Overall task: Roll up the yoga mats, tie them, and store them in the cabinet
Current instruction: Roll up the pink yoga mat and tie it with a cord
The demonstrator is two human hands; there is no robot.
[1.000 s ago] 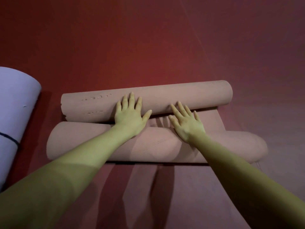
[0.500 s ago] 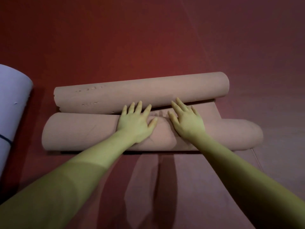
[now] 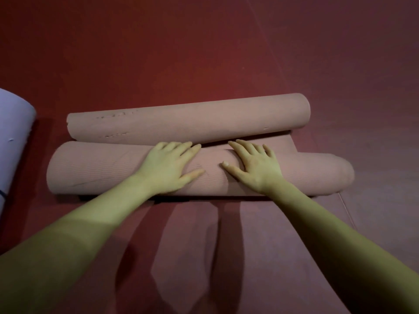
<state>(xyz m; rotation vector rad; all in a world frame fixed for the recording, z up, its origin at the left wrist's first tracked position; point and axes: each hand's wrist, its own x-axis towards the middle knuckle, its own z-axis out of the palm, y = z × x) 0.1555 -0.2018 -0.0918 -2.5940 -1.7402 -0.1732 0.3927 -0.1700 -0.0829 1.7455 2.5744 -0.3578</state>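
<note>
Pink yoga mat on red floor, rolled from both ends. My left hand and right hand press near roll, fingers spread flat. Risk I see: uneven push skews roll, telescoping end.

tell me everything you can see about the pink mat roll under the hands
The near pink mat roll is a thick, finely ribbed, foam-looking cylinder lying crosswise on the red floor. Left hand and right hand press flat on top. A thinner rolled end lies just beyond, joined by a flat strip.
</note>
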